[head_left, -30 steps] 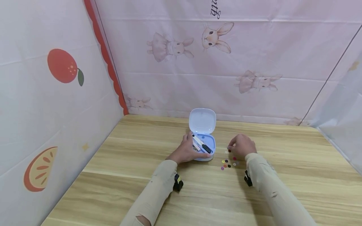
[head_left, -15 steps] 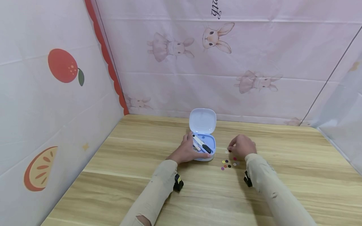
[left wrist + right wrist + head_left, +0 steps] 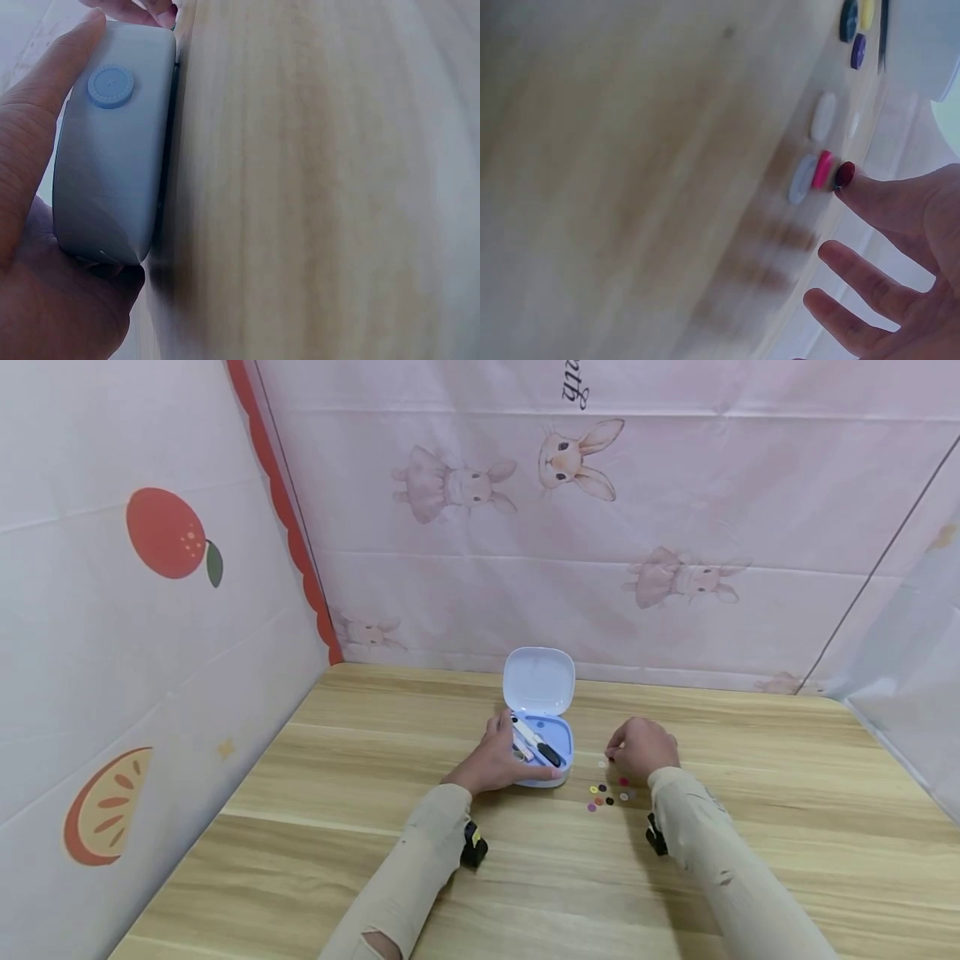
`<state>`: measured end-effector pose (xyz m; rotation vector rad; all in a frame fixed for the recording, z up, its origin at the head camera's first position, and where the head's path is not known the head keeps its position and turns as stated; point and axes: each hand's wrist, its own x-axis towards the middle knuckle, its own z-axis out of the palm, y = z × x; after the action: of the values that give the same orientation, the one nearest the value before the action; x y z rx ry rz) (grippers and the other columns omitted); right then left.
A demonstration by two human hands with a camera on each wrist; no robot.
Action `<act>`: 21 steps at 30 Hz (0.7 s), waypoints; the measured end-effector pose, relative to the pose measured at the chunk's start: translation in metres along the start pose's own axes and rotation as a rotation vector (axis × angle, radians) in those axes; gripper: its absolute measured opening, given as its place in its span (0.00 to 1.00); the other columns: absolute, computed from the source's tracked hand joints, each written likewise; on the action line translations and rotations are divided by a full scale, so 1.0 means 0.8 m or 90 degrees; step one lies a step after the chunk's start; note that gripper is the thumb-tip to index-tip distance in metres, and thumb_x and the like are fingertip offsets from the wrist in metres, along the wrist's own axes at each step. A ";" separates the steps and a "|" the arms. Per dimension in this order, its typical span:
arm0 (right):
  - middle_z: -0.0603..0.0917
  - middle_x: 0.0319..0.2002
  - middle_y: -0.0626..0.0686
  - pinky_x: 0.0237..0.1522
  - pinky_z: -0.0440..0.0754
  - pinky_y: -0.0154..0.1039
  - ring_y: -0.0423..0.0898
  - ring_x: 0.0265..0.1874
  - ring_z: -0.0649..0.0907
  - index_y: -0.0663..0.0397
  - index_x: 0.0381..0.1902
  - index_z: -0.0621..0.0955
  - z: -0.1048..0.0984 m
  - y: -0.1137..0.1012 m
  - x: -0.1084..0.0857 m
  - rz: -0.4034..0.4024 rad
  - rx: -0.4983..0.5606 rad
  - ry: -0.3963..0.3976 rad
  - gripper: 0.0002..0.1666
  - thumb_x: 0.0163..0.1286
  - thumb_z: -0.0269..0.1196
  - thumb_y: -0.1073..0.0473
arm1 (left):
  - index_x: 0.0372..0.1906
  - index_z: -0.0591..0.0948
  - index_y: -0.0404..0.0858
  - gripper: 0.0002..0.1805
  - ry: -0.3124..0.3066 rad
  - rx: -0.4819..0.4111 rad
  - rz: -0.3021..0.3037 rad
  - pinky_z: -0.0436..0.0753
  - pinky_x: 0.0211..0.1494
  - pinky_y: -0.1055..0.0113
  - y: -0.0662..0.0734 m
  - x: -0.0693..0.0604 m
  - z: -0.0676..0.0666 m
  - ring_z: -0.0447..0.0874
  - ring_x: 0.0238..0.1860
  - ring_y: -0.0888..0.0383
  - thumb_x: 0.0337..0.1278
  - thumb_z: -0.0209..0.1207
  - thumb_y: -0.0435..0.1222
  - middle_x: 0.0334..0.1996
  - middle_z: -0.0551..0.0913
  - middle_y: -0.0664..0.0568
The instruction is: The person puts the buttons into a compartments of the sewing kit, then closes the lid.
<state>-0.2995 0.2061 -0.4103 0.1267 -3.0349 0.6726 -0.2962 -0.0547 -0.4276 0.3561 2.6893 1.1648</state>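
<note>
My left hand [image 3: 491, 764] grips a small blue-and-white box [image 3: 112, 165] by its sides, thumb along the near wall. Its lid [image 3: 538, 681] stands raised at the back. A white tool with a black end [image 3: 551, 754] lies slantwise inside, beside smaller items I cannot make out. To the right of the box, my right hand [image 3: 643, 750] pinches a dark red button [image 3: 845, 174] at the tips of thumb and finger, just above the table. Close by lie a pink-red button [image 3: 822, 169] and a pale button [image 3: 802, 180]. The other fingers are spread in the right wrist view.
Several loose buttons, among them a yellow one [image 3: 594, 790], a black one [image 3: 610, 802] and a purple one [image 3: 592, 808], lie on the wooden table [image 3: 555, 893] between the hands. A pink rabbit-print cloth [image 3: 465, 593] hangs behind the table.
The dark red button, earlier flat on the table by my right fingertips, is now tilted up between them. My left hand and the box have stayed put.
</note>
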 end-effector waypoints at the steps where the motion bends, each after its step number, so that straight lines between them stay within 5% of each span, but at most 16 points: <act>1: 0.88 0.43 0.58 0.48 0.75 0.63 0.59 0.45 0.83 0.53 0.30 0.90 0.000 0.000 0.000 0.000 0.000 0.002 0.04 0.63 0.69 0.64 | 0.83 0.36 0.49 0.76 0.001 0.000 0.000 0.65 0.72 0.45 0.000 0.000 0.000 0.61 0.69 0.46 0.37 0.74 0.67 0.80 0.43 0.47; 21: 0.88 0.35 0.55 0.50 0.74 0.61 0.55 0.36 0.82 0.55 0.25 0.88 0.006 0.001 0.005 -0.019 -0.012 0.021 0.04 0.59 0.69 0.67 | 0.83 0.36 0.49 0.76 0.003 -0.005 -0.003 0.64 0.72 0.43 0.002 -0.003 -0.001 0.61 0.70 0.45 0.37 0.74 0.67 0.80 0.44 0.46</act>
<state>-0.3033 0.2048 -0.4147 0.1581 -3.0009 0.6381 -0.2939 -0.0548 -0.4259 0.3468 2.6864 1.1764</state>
